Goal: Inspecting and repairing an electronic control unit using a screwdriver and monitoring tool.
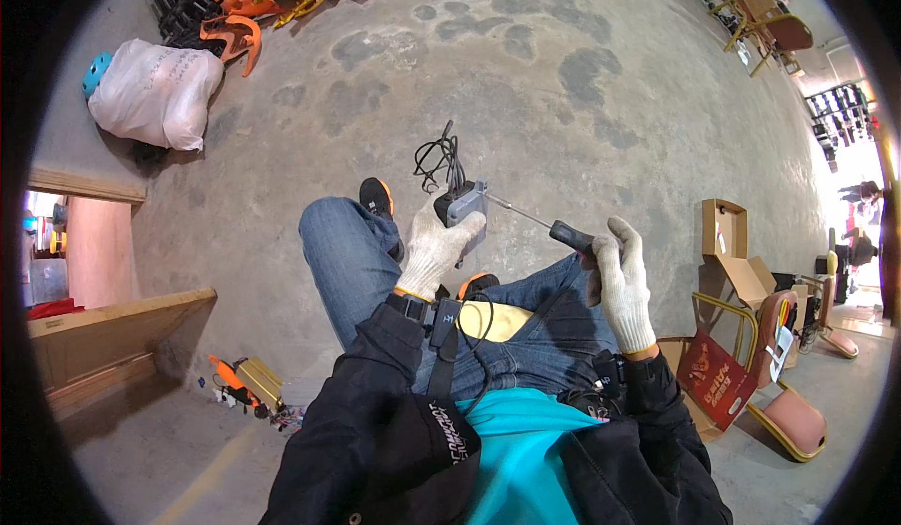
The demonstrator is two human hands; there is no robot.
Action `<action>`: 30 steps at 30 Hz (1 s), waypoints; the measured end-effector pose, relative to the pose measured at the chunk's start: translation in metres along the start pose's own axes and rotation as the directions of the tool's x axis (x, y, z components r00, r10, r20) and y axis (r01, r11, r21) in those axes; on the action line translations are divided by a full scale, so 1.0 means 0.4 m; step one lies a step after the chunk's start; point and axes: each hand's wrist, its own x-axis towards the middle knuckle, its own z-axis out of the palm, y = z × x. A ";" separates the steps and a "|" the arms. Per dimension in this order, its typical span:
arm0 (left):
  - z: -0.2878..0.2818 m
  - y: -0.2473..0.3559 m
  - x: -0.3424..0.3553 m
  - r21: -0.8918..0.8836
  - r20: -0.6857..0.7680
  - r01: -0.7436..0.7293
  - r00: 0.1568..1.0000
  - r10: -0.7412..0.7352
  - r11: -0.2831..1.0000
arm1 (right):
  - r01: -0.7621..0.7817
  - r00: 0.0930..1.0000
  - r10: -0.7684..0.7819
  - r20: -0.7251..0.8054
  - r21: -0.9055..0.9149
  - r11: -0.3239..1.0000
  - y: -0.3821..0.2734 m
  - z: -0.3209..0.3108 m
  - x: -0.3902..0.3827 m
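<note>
In a white work glove, my left hand point(434, 255) is closed round a small grey and black box-shaped device point(467, 208), held up over my lap. A bundled black cable point(439, 157) trails from the device's far side. My right hand point(623, 286), also gloved, grips the dark handle of a screwdriver point(569, 236). Its metal shaft points left, with the tip at the upper right edge of the device; whether it sits in a screw is too small to tell. Part of the device lies hidden behind my left fingers.
A stuffed white sack point(160, 93) and orange plastic parts point(246, 42) lie at the far left. Near left stand a wooden panel point(131, 333) and a small orange object point(233, 380). At right are an opened cardboard box point(727, 234), a red bag point(715, 375) and a chair point(793, 420).
</note>
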 end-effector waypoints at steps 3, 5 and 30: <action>0.003 -0.008 0.003 -0.017 0.005 -0.014 1.000 0.014 1.000 | 0.196 0.979 -0.202 -0.041 -0.118 0.974 0.013 0.022 -0.016; 0.005 -0.021 0.008 -0.043 0.002 -0.032 0.999 0.033 0.999 | 0.304 0.951 -0.307 -0.018 -0.104 0.947 0.058 0.015 0.007; 0.004 -0.057 0.026 -0.025 -0.012 -0.088 0.996 0.087 0.996 | 0.194 0.980 -0.197 -0.009 -0.152 0.969 0.022 0.012 -0.010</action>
